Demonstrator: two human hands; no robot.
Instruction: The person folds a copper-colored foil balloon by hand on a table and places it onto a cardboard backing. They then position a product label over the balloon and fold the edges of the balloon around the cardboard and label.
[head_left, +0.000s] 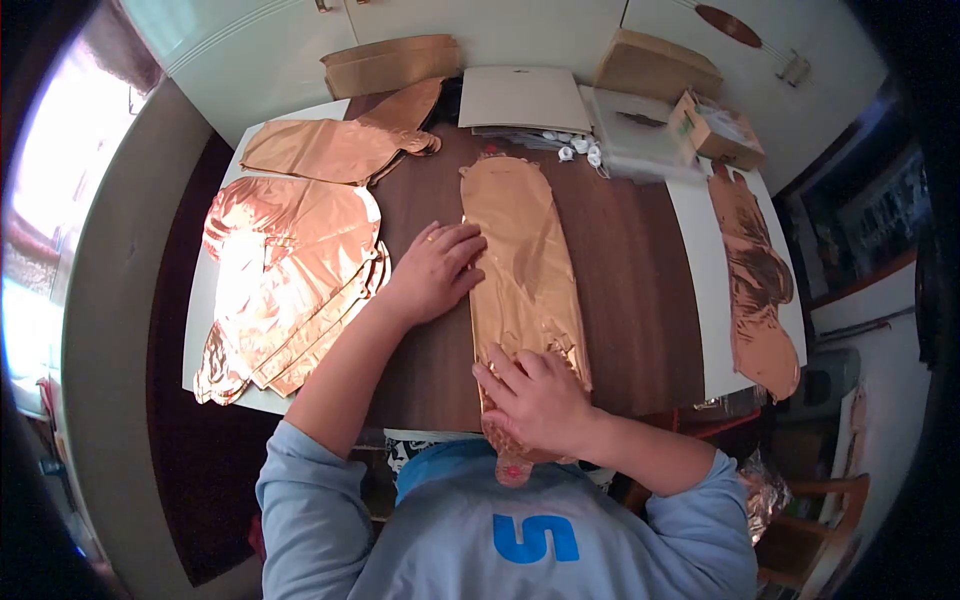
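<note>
A flat, uninflated copper-coloured foil balloon (515,235) lies lengthwise in front of me. Its rounded end points away, and its near end, with a small tab (513,470), hangs over the table edge towards my shirt. My left hand (440,265) rests at the balloon's left edge, fingertips touching the foil, fingers slightly bent and apart. On the crinkled lower part lies my right hand (538,402), palm down with fingers spread. Nothing shows gripped in either hand. Whether the balloon is one layer or a folded stack, I cannot tell.
More shiny foil balloons (300,260) are piled at left. Another folded one (755,285) lies on the right white panel. Along the back are a grey-white board (522,98), clear plastic bags (640,135), small white pieces (582,152) and a cardboard box (722,130).
</note>
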